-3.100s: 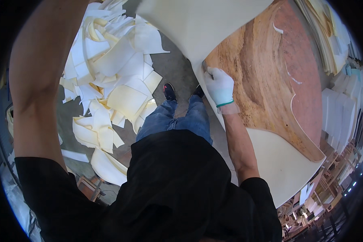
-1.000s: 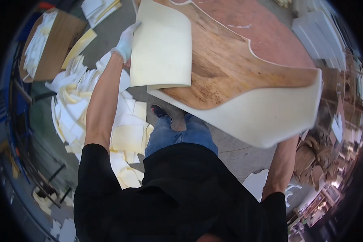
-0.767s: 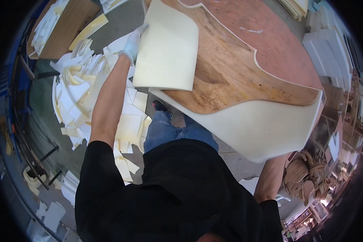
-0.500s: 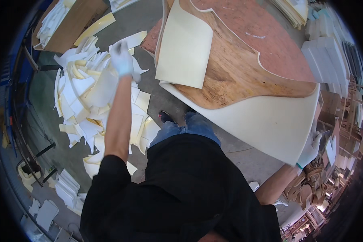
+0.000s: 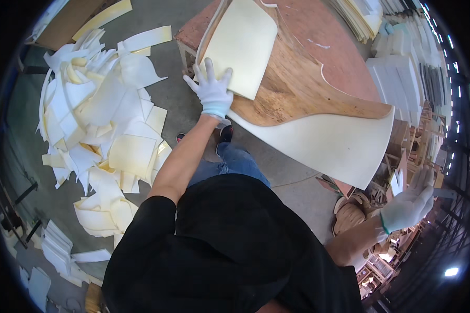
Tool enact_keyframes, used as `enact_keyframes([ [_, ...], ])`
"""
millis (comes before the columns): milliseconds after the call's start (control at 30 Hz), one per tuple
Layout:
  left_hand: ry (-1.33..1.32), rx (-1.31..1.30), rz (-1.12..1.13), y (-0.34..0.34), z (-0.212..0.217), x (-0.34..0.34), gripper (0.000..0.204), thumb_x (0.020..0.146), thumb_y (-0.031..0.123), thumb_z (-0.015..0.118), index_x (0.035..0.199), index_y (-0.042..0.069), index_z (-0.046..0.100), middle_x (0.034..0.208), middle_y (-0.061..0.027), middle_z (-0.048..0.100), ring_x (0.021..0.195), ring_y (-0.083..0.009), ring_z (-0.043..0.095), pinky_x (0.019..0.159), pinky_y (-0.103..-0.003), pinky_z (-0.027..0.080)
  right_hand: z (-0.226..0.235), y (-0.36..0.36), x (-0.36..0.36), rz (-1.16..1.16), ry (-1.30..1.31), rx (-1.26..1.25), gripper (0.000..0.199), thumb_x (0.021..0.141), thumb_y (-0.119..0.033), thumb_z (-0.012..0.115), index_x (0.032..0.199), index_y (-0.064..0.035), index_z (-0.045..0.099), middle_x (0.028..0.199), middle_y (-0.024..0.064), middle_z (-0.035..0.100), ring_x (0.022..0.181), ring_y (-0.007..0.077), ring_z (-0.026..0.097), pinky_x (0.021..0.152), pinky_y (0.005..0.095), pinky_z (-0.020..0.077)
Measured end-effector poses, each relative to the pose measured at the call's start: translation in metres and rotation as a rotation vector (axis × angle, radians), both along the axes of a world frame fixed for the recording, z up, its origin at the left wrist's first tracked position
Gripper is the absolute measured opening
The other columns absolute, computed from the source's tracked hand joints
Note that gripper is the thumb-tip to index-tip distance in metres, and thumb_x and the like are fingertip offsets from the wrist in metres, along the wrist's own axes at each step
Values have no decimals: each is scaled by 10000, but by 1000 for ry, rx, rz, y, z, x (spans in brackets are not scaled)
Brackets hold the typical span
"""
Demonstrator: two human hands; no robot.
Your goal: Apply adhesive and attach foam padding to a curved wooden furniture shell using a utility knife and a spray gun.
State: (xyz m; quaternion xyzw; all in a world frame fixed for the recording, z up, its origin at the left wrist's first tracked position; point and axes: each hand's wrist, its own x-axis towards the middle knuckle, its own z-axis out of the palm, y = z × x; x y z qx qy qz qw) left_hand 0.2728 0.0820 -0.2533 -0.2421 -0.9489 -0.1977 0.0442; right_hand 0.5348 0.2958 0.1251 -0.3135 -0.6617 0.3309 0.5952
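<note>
Pale foam (image 5: pixel 244 47) lies over and under the board (image 5: pixel 292 96) at one o'clock. Left hand (image 5: pixel 214 93) spreads across the foam's edge; right hand (image 5: pixel 406 206), empty, hovers toward four. Flat palms should prevent creases.

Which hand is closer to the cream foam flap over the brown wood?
Left. The left hand is at the lower-left edge of the cream foam flap, overlapping it in view; the right hand is well away, to the lower right.
</note>
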Motion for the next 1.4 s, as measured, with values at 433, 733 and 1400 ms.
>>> enact_keyframes([
  [433, -899, 1715, 188, -85, -35, -112, 500, 1059, 432, 359, 1394, 96, 514, 1434, -119, 558, 1280, -312, 556, 1114, -496, 428, -298, -86, -122, 593, -555, -814, 171, 957, -136, 699, 1035, 13, 667, 852, 48, 651, 743, 116, 642, 655, 280, 557],
  [733, -1145, 2149, -419, -138, -27, -140, 456, 1058, 315, 404, 1425, 56, 480, 1377, -143, 588, 1243, -294, 569, 1071, -436, 473, -327, -110, -195, 856, -960, -5, 143, 874, -233, 697, 894, -94, 726, 841, 144, 682, 813, 343, 672, 728, 418, 536],
  [1400, -761, 2250, -44, -113, 51, -165, 507, 1064, 359, 281, 1341, 19, 534, 1314, -171, 634, 1155, -319, 638, 985, -431, 539, -367, -124, -250, 960, -1019, 390, 165, 876, -224, 631, 968, -127, 729, 872, 149, 686, 845, 354, 674, 755, 443, 536],
])
